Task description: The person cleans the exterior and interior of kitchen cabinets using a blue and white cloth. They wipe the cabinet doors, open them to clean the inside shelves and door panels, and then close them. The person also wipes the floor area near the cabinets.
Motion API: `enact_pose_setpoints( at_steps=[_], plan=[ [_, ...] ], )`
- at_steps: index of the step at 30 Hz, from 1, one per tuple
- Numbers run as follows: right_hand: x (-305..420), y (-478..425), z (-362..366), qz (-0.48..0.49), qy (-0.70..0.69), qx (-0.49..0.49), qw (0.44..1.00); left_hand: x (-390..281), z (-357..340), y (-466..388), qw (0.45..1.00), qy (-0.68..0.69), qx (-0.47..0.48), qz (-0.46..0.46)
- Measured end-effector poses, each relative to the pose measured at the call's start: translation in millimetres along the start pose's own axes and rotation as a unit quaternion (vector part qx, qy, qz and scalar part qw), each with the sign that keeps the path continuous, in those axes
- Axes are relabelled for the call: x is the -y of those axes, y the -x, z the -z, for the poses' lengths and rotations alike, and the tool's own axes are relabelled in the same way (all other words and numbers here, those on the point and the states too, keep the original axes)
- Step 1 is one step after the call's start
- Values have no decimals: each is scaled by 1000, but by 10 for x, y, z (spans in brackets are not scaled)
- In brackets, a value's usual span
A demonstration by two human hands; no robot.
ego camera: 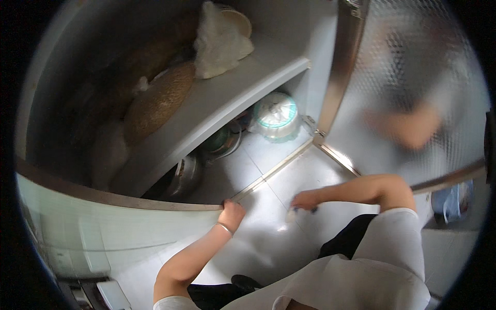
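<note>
My left hand (232,215) grips the corner of the left cabinet door's metal frame (182,205), its fingers curled over the edge. A bangle circles that wrist. Above the tiled floor, my right hand (306,200) is closed around a small blurred object (291,215), whitish with a bit of dark blue; I cannot tell what it is. To the right, the textured glass door (391,97) stands open, with a blurred reflection in it. Between the two doors lies the open cabinet, its grey shelf (232,104) running across it.
On the shelf are a brown grainy-looking sack (162,102) and a pale plastic bag (221,46) against a round basket (238,21). Below stand a plastic-wrapped round container (276,114) and a metal pot (186,176). A low metal sill (271,174) edges the cabinet. A blue bag (451,201) sits far right.
</note>
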State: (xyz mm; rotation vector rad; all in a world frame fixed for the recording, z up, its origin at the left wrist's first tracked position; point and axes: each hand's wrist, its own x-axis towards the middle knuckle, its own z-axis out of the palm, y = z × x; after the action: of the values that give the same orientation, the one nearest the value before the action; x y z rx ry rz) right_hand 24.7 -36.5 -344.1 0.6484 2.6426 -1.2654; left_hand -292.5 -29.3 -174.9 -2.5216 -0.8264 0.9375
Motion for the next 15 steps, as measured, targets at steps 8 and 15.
enact_pose_setpoints(
  at_steps=[8,15],
  plan=[
    [651,2789,-1536,-548,-391,-445,591,18,-144,63,1000,-23,-3,4],
    [725,4374,-1039,-435,-121,-696,558,-2,-296,-64,994,-69,-84,-33]
  ],
)
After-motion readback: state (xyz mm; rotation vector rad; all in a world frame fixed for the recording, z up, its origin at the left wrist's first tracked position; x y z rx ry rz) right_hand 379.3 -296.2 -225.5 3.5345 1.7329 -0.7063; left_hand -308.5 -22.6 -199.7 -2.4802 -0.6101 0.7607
